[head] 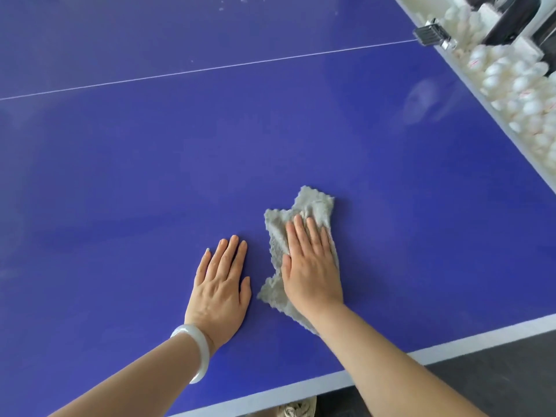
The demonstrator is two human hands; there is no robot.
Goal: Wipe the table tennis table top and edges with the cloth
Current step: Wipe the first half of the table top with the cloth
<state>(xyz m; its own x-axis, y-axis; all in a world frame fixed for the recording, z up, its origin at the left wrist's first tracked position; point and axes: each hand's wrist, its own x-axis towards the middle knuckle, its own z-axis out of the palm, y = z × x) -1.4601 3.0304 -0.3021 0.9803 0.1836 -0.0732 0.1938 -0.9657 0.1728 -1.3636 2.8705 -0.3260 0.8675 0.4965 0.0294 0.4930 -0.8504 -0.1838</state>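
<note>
Most of the view is filled by the blue table top (210,145), which is crossed far off by a thin white line (210,69) and bordered at the near side by a white edge stripe (451,341). Along the right side a heap of white balls (517,85) is seen beyond the rim.

The grey cloth (313,206) is spread on the top, near the stripe and right of the middle. It is pressed down by the right hand (310,266), whose fingers are laid out straight and close together, with nothing gripped. The left hand (221,287) is laid flat on bare table just beside the cloth, not touching it, fingers straight as well. A white bracelet (195,353) is worn on that wrist.

The cloth's long axis is run away from the near edge, in line with the right fingers, so the cloth is already under the hand that is judged to do the wiping. A hazy smear (421,100) is left ahead and to the right, nearer that arm.

A metal clamp (431,34) is fixed at the right rim. The middle of the cloth is hidden under the palm. The table's far end, left side and edge faces are cut off. Whether the cloth is damp cannot be told.
</note>
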